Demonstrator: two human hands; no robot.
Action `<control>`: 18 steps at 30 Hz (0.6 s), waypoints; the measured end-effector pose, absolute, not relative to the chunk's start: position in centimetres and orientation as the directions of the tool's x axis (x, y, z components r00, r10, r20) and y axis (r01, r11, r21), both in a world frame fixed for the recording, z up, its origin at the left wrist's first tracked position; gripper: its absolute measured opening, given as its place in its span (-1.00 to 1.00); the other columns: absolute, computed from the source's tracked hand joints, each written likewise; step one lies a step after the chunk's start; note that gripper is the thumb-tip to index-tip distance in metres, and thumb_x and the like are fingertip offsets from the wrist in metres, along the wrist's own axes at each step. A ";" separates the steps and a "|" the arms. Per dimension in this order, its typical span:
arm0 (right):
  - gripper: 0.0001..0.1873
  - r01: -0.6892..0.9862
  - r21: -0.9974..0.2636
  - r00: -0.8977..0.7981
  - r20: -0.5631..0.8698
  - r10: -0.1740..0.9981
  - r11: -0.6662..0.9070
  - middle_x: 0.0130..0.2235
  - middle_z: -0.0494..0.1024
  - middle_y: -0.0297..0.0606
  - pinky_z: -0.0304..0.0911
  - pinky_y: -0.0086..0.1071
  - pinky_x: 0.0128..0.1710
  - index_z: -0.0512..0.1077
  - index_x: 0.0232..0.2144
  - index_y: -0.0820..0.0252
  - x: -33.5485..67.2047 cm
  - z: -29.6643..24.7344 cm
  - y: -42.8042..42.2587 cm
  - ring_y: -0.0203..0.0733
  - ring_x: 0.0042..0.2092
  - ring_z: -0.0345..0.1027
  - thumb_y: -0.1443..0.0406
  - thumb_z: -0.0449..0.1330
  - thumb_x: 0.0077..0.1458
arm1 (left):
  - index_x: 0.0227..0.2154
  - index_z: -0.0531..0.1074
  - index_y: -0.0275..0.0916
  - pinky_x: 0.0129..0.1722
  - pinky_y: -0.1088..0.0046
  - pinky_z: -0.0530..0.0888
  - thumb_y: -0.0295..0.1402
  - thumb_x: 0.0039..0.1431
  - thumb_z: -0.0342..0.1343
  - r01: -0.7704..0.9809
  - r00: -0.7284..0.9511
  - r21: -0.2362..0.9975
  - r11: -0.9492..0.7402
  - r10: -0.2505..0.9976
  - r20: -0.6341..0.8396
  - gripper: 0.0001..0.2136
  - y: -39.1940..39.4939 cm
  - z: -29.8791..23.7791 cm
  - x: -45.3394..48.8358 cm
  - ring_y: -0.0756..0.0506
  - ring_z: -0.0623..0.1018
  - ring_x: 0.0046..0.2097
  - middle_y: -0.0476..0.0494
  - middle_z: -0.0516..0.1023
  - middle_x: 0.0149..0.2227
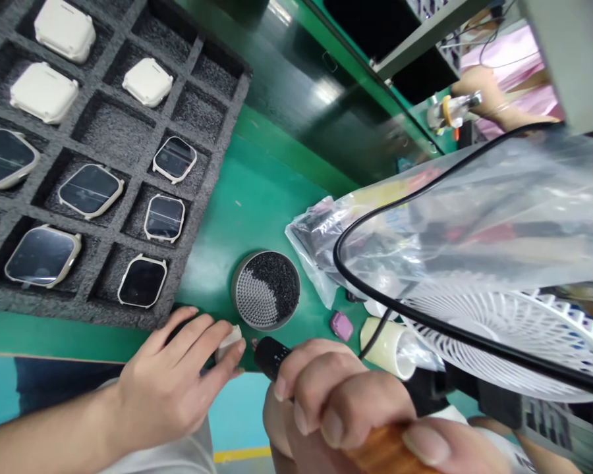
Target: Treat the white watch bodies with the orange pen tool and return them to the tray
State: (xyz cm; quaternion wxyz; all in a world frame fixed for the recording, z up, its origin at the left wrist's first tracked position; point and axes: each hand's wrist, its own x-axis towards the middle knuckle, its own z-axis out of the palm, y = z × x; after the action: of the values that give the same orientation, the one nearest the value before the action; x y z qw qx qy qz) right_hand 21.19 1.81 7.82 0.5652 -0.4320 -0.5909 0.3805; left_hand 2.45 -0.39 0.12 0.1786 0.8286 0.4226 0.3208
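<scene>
My left hand (178, 375) is closed around a pale smartwatch case (230, 339) at the front edge of the green table. Its fingers cover most of the case, and something dark shows beneath them. In my right hand (346, 395) is a screwdriver (271, 355) with a black, marked collar and a wood-brown handle. The screwdriver's tip points left at the watch case, close to it; whether they touch is unclear. Just beyond both hands stands a round grey dish (234, 289), holding many tiny black screws (281, 280) heaped over its dimpled floor.
At left, a black foam tray (197, 257) carries several watches, some screen up, some pale back up. A black cable (425, 316) loops across the right side, before a plastic bag (514, 217) and a white fan guard (494, 342). A small pink piece (341, 326) and cream roll (385, 345) lie nearby.
</scene>
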 end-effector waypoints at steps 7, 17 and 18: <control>-0.62 -0.003 -0.973 -0.011 0.231 0.973 0.231 -0.55 0.28 -0.49 0.37 -0.26 -0.59 0.51 -0.19 -0.03 20.3 6.3 1.6 -0.24 -0.59 0.29 0.26 -0.13 0.43 | 0.03 0.64 -0.18 0.24 0.04 0.39 -0.30 0.38 0.20 0.588 0.435 0.572 -0.572 0.820 0.372 -0.76 -0.2 0.2 2.5 -0.23 0.57 0.07 -0.15 0.66 0.06; -0.56 0.105 -0.994 -0.330 -0.019 0.944 0.017 -0.53 0.45 -0.41 0.43 -0.16 -0.42 0.54 -0.36 -0.05 24.5 7.9 2.6 -0.14 -0.46 0.44 -0.02 -0.01 0.40 | 0.03 0.63 -0.18 0.27 0.05 0.38 -0.33 0.35 0.19 0.592 0.431 0.577 -0.562 0.826 0.363 -0.75 -0.4 0.1 2.5 -0.23 0.56 0.09 -0.16 0.65 0.08; -0.55 0.107 -0.994 -0.323 -0.024 0.946 0.012 -0.54 0.45 -0.41 0.43 -0.17 -0.42 0.53 -0.38 -0.05 24.6 8.0 2.6 -0.15 -0.45 0.44 -0.02 -0.01 0.41 | 0.02 0.63 -0.18 0.27 0.05 0.38 -0.34 0.35 0.18 0.590 0.434 0.578 -0.564 0.825 0.362 -0.75 -0.4 0.1 2.5 -0.23 0.56 0.09 -0.16 0.65 0.08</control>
State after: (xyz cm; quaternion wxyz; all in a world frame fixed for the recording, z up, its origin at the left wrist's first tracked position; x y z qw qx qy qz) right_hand 24.65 2.58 8.02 0.3819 -0.4390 -0.6000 0.5491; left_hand 2.51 -0.42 0.11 0.1862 0.8261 0.4283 0.3154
